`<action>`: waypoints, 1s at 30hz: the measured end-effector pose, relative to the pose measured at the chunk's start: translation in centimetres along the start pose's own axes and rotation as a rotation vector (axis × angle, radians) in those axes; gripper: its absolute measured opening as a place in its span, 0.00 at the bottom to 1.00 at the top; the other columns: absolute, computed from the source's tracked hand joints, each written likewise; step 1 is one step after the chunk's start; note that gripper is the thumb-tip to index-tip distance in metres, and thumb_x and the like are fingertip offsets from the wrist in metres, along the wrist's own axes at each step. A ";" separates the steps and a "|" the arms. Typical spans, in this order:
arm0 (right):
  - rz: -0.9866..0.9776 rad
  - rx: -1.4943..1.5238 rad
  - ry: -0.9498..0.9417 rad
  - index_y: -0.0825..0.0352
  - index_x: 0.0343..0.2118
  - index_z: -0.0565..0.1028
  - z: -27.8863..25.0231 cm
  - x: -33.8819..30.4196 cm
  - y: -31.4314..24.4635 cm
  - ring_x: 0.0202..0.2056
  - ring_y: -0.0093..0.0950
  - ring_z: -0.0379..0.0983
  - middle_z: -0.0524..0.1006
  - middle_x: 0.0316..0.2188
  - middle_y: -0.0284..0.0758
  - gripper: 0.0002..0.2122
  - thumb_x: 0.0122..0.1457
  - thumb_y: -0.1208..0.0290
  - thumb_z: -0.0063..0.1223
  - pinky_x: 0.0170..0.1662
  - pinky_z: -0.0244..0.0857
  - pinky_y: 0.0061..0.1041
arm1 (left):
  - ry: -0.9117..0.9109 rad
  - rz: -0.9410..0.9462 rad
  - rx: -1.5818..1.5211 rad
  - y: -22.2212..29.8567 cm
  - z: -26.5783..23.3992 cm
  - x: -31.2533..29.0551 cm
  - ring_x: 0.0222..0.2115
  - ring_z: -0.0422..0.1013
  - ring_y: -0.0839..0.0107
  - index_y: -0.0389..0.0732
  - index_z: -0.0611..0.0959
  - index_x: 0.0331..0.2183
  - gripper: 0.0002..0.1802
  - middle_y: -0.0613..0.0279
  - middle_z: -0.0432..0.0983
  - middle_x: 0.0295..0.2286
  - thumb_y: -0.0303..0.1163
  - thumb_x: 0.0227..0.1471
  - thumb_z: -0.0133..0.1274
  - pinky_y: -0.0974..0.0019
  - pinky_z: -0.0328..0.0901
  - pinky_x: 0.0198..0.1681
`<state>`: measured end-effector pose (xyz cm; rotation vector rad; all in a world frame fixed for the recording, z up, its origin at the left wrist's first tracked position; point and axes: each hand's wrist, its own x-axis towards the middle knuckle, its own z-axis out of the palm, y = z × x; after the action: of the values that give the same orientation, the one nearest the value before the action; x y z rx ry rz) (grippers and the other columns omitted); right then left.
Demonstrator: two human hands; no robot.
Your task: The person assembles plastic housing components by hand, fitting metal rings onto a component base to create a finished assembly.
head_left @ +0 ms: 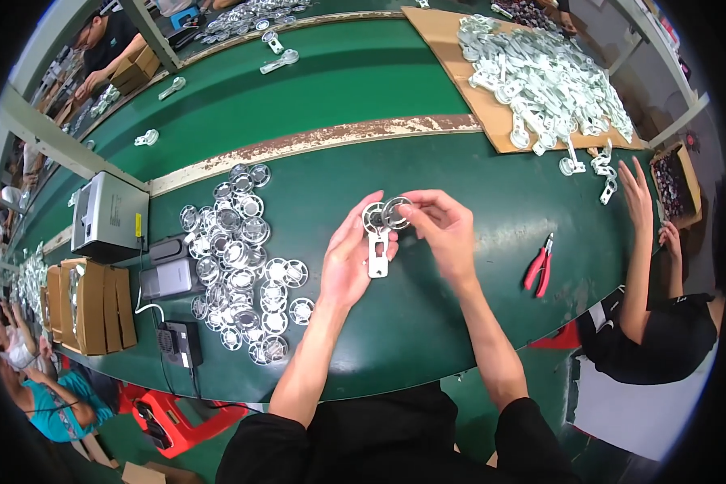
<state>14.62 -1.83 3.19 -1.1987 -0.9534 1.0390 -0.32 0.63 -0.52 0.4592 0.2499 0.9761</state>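
Observation:
My left hand is closed round a white plastic handle-shaped part, whose round head points away from me and whose slotted stem points toward me. In my right hand, thumb and fingers pinch a clear round disc with a ring rim. The disc sits against the right side of the white part's head and partly overlaps it; whether the two are joined I cannot tell. Left of my hands lies a loose heap of similar round discs.
Red-handled pliers lie to the right. White parts are heaped on cardboard at the far right, beside a co-worker's hand. A grey box-shaped device, a power bank and a small black fan stand left. Beyond runs a green belt.

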 end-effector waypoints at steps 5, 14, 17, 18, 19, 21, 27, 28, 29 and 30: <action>-0.075 -0.095 0.030 0.76 0.31 0.76 0.8 -0.4 0.9 0.24 0.20 0.75 0.74 0.27 0.34 0.07 0.51 0.78 0.59 0.24 0.69 0.17 | 0.040 0.005 0.084 -0.5 0.9 -0.1 0.35 0.70 0.68 0.32 0.60 0.56 0.25 0.56 0.71 0.40 0.36 0.62 0.36 0.66 0.68 0.37; -0.179 -0.173 0.025 0.76 0.31 0.77 1.1 -0.7 0.3 0.22 0.22 0.75 0.73 0.29 0.36 0.08 0.50 0.78 0.60 0.20 0.68 0.17 | 0.040 0.003 0.104 -0.9 0.6 -0.2 0.35 0.70 0.69 0.31 0.61 0.56 0.27 0.57 0.71 0.41 0.40 0.63 0.34 0.66 0.67 0.38; -0.289 -0.336 0.030 0.75 0.32 0.77 0.8 -0.5 1.1 0.22 0.22 0.75 0.73 0.28 0.36 0.07 0.50 0.78 0.59 0.21 0.69 0.17 | 0.045 -0.004 0.166 -1.0 0.6 -0.3 0.34 0.70 0.71 0.31 0.62 0.55 0.26 0.58 0.71 0.40 0.39 0.62 0.37 0.69 0.67 0.37; -0.288 -0.335 0.030 0.75 0.32 0.77 0.8 -0.6 1.0 0.22 0.22 0.75 0.73 0.28 0.36 0.07 0.50 0.78 0.59 0.21 0.69 0.17 | 0.057 0.001 0.214 -1.0 0.7 -0.3 0.33 0.70 0.72 0.31 0.63 0.55 0.25 0.59 0.71 0.40 0.38 0.62 0.38 0.70 0.66 0.36; -0.286 -0.350 0.036 0.74 0.31 0.77 0.9 -0.7 0.8 0.21 0.22 0.75 0.74 0.28 0.36 0.07 0.49 0.77 0.60 0.22 0.69 0.17 | 0.058 0.001 0.214 -0.9 0.8 -0.4 0.33 0.70 0.72 0.31 0.63 0.55 0.25 0.59 0.71 0.40 0.38 0.62 0.38 0.70 0.66 0.36; -0.284 -0.366 0.044 0.73 0.31 0.78 1.0 -0.8 0.8 0.21 0.21 0.75 0.74 0.28 0.36 0.07 0.49 0.77 0.60 0.22 0.68 0.17 | 0.087 0.004 0.304 -0.9 1.0 -0.5 0.31 0.69 0.76 0.31 0.64 0.54 0.25 0.60 0.72 0.38 0.37 0.61 0.40 0.73 0.65 0.33; -0.275 -0.394 0.056 0.72 0.32 0.77 1.5 -1.0 1.0 0.22 0.21 0.75 0.74 0.27 0.36 0.08 0.49 0.76 0.61 0.23 0.67 0.17 | 0.067 0.130 0.470 -1.4 0.2 -0.6 0.26 0.68 0.79 0.33 0.68 0.50 0.21 0.63 0.72 0.34 0.37 0.62 0.40 0.77 0.64 0.28; -0.235 -0.388 0.035 0.72 0.33 0.77 1.5 -0.9 1.0 0.24 0.20 0.75 0.74 0.28 0.36 0.09 0.49 0.76 0.60 0.24 0.68 0.17 | 0.068 0.130 0.470 -1.4 0.2 -0.6 0.26 0.68 0.79 0.33 0.68 0.50 0.21 0.63 0.72 0.34 0.37 0.62 0.40 0.77 0.64 0.28; -0.195 -0.383 0.015 0.72 0.35 0.76 1.5 -0.8 1.1 0.25 0.20 0.75 0.74 0.28 0.36 0.10 0.50 0.76 0.60 0.24 0.68 0.18 | 0.085 0.137 0.483 -1.4 0.2 -0.5 0.25 0.68 0.79 0.33 0.69 0.50 0.20 0.63 0.72 0.33 0.37 0.62 0.39 0.77 0.64 0.28; -0.195 -0.384 0.015 0.72 0.35 0.76 1.2 -0.6 1.2 0.25 0.20 0.75 0.74 0.28 0.36 0.10 0.50 0.76 0.60 0.24 0.68 0.18 | 0.101 0.144 0.496 -1.4 0.3 -0.5 0.25 0.68 0.79 0.33 0.69 0.49 0.19 0.62 0.72 0.33 0.36 0.62 0.39 0.76 0.65 0.28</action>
<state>13.19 -2.05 2.09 -1.3899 -1.2694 0.7089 0.55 -0.48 -0.94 0.8910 0.5625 1.0796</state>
